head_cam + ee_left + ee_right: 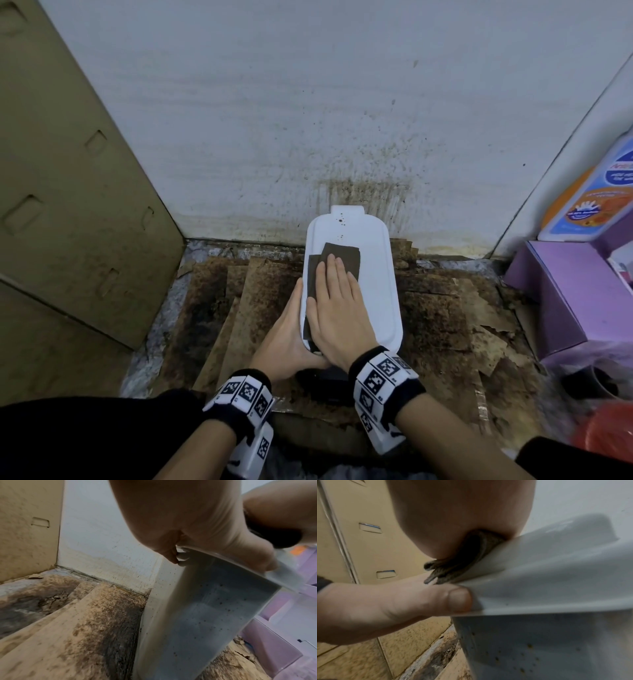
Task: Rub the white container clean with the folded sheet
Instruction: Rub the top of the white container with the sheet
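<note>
A tall white container [373, 274] with a lid stands on stained cardboard near the wall; brown specks dot its lid and side wall [197, 615]. A dark folded sheet [342, 253] lies on the left half of the lid. My right hand [337, 301] presses flat on the sheet with straight fingers. In the right wrist view the sheet [453, 568] bunches under my palm at the lid's rim [556, 574]. My left hand [291, 329] grips the container's near left edge. Its thumb [428, 601] sits on the rim and its fingers [173, 555] curl under it.
Stained brown cardboard [239, 291] covers the floor. A tan cardboard panel [68, 205] leans at the left. The white wall [308, 120] behind is spattered. At the right stand a purple box [565, 291], an orange and blue bottle [589, 205] and a dark cup [596, 380].
</note>
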A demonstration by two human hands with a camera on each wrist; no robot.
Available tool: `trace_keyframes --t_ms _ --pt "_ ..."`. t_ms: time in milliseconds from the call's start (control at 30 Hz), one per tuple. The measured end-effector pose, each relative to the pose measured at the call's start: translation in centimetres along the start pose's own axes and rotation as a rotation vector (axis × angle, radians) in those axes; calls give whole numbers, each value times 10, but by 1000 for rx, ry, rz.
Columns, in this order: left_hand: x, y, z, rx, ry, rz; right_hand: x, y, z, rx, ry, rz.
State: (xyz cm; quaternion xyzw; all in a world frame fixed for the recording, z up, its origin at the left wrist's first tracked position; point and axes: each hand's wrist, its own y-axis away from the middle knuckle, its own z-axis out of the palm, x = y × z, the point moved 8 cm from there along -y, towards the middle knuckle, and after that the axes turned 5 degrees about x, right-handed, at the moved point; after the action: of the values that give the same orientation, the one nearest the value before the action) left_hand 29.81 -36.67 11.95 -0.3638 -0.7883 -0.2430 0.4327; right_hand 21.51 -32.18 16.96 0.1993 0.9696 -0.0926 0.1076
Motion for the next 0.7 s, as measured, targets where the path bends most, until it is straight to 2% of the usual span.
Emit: trace_keyframes --t_ms 167,267,333,400,467,567,633,700 --pt "4 1 2 -15 42 16 2 0 -2 -19 -36 -4" --pt "1 9 -1 -22 31 -58 12 3 -12 -75 -266 13" --pt "6 15 -12 77 -22 -50 29 9 -25 -6 -357 48" --pt "28 18 -24 233 -51 71 57 19 -35 120 -344 122" --pt "56 13 -27 325 -164 201 87 31 -36 175 -348 236" --pt "81 -7 -3 268 -404 261 104 45 -20 90 -436 310" --pt "83 -18 16 211 -540 239 101 50 -9 17 -545 307" --pt "78 -24 27 163 -662 189 99 51 -5 25 -615 305"
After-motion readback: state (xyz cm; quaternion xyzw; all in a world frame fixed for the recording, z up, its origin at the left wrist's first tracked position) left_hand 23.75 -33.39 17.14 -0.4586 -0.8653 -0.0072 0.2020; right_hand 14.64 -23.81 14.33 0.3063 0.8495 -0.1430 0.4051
